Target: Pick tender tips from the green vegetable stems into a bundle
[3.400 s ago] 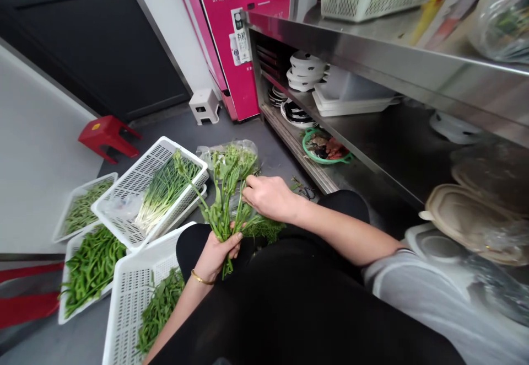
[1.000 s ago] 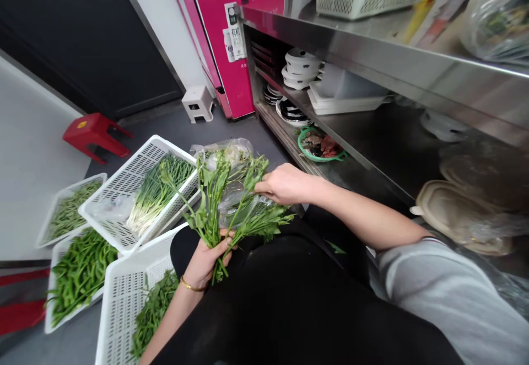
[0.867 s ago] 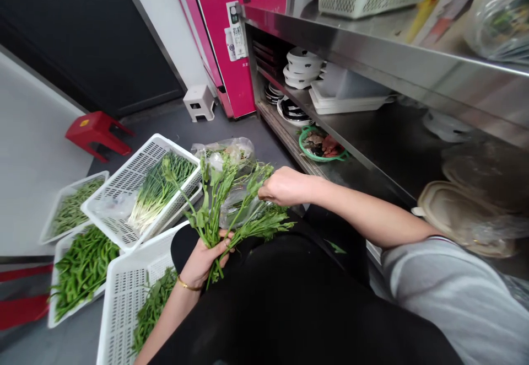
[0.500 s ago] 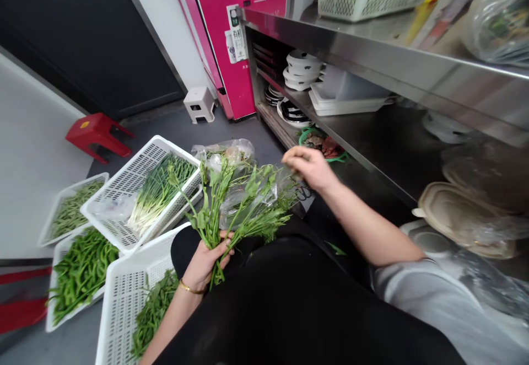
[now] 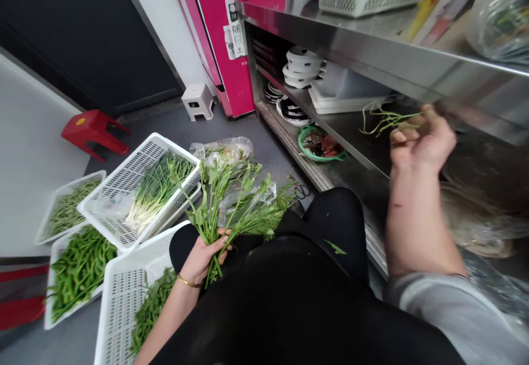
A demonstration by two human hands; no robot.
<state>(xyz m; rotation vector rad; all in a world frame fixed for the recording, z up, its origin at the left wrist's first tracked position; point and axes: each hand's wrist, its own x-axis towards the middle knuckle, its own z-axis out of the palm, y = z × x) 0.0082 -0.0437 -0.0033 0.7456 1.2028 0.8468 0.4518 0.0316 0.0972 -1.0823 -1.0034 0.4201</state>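
Observation:
My left hand [image 5: 208, 255] is closed round the stems of a bunch of leafy greens [image 5: 215, 210], whose tops fan out above my lap. Off to the right, beside the steel shelf, my raised right hand [image 5: 424, 139] pinches a few thin pale-green stems [image 5: 384, 118] that stick out to the left. Below my left arm, a white perforated basket [image 5: 119, 282] holds loose leafy greens [image 5: 155, 304]. A clear plastic bag [image 5: 243, 199] lies on the floor behind the bunch, partly covered by it. One small green leaf [image 5: 334, 247] rests on my dark clothing.
To the left stand white baskets of scallions [image 5: 155, 188], green peppers [image 5: 80, 266] and green beans [image 5: 74, 208]. A red stool [image 5: 93, 130] and a white stool [image 5: 198, 102] are farther back. The steel shelf [image 5: 372, 39] runs along the right, above stacked dishes [image 5: 301, 67] and a green basket [image 5: 322, 155].
My right hand has swung right and up, from near the bunch to beside the shelf; the thin stems now show clearly in it. My left hand stays almost still with the bunch.

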